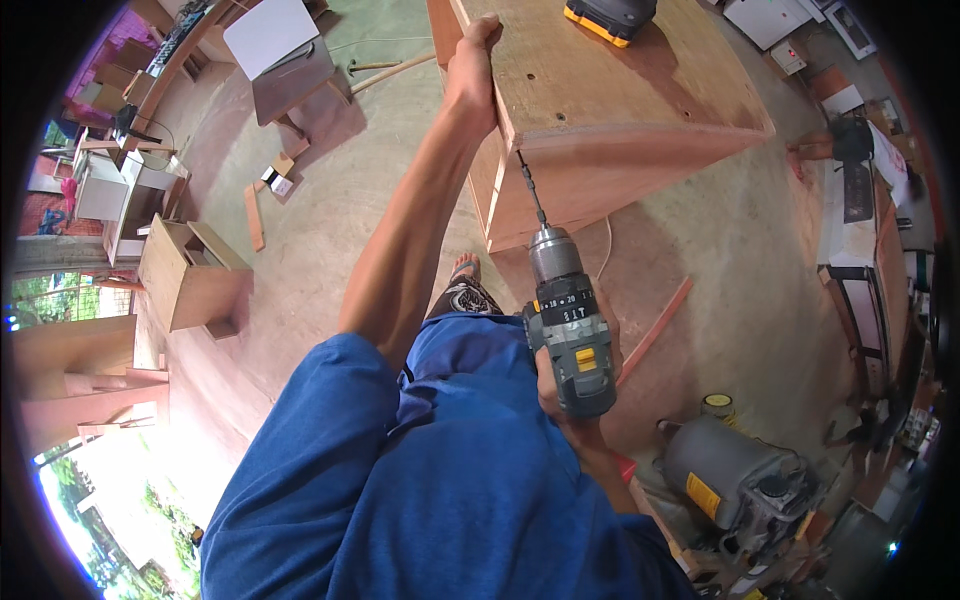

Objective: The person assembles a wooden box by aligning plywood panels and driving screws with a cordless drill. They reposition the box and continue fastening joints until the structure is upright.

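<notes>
At the centre of the frame, the grey cordless drill (568, 335) points up at the side edge of the plywood cabinet (610, 110), its bit touching the wood. The right hand (560, 385) wraps its grip; the left hand (472, 75) clasps the panel's edge at top centre. A second drill (610, 18) lies on the cabinet top, and a grey motor (735, 480) sits on the floor at lower right.

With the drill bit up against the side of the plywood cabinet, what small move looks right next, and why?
Probably press the cordless drill straight in along its bit. The bit tip sits at the side panel just under the top edge of the plywood cabinet, the right hand grips the handle, and the left hand braces the top edge.
</notes>
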